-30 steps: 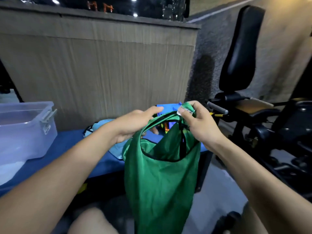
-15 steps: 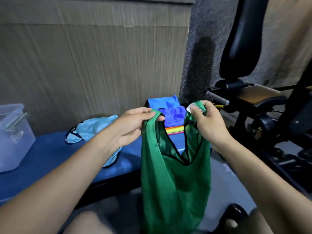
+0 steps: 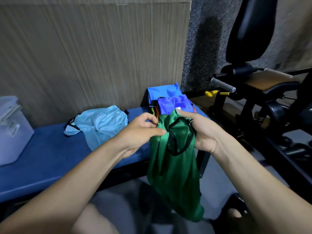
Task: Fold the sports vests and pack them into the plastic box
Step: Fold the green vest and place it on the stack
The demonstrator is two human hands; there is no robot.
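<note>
While the green vest (image 3: 173, 169) is hanging down in front of the table (image 3: 42, 162), both hands are holding its top: the left hand (image 3: 141, 130) is pinching one strap with curled fingers (image 3: 152, 119), and the right hand (image 3: 200, 132) is gripping the other. Beyond the left fingers a light blue vest (image 3: 101, 124) is lying crumpled; past the right, a stack of vests (image 3: 172, 100). Far left of the fingers, the plastic box (image 3: 11, 132) is sitting.

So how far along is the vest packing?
Early. A stack of folded vests, blue ones on top, sits on the blue padded bench. Both hands, left and right, hold the shiny green vest, hanging unfolded. The crumpled light-blue vest waits. How much the clear plastic box holds is unclear.
</note>
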